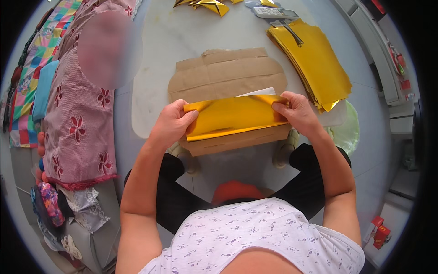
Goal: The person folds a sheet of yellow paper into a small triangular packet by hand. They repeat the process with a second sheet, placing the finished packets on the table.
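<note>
A sheet of gold foil paper (pixel 236 116) is stretched between my hands, bent over so that a corner of its white back shows behind the top edge. My left hand (pixel 176 118) pinches its left end, thumb in front. At the other end, my right hand (pixel 297 111) grips the upper right corner between thumb and fingers. Beneath the sheet lies a flattened piece of brown cardboard (pixel 226 73), its near edge reaching past the table's edge. To the right of my right hand is a thick stack of gold foil sheets (pixel 313 63).
The white table (pixel 160 37) bears folded gold foil pieces (pixel 212 6) at its far side. A remote control (pixel 275 13) and a dark-handled tool (pixel 292 34) lie by the stack. A sofa with a pink cover (pixel 78 144) runs along the left. A pale green bag (pixel 347 128) is beside the table.
</note>
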`<move>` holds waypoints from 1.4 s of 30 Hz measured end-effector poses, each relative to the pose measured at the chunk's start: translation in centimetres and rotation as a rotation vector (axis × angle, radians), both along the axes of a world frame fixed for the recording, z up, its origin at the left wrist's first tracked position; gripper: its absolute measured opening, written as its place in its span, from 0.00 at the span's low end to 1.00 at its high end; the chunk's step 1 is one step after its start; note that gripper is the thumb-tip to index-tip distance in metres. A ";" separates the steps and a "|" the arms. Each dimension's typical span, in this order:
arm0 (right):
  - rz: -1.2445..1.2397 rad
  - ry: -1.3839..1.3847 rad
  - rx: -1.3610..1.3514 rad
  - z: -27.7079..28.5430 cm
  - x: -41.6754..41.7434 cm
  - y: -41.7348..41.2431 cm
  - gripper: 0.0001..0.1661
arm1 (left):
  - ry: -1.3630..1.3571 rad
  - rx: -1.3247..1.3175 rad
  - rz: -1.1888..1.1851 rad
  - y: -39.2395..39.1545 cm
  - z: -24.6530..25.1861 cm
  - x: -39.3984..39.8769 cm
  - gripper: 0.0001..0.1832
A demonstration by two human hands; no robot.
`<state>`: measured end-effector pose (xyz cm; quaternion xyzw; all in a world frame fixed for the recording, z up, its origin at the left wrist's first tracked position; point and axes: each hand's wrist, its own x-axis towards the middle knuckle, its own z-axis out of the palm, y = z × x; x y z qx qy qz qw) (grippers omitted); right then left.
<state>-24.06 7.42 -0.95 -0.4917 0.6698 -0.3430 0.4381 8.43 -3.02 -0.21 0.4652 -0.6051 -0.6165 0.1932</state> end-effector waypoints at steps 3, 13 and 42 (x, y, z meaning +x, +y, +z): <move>-0.032 0.043 -0.068 -0.5 0.6 0.0 0.10 | -0.094 -0.058 0.006 0.5 -0.2 0.0 0.08; 0.000 0.091 -0.089 -0.6 0.8 0.0 0.09 | -0.179 -0.019 -0.067 1.8 1.0 1.3 0.05; 0.022 0.549 -0.193 0.1 3.9 1.7 0.27 | -0.338 -0.279 -0.016 2.8 2.4 1.4 0.06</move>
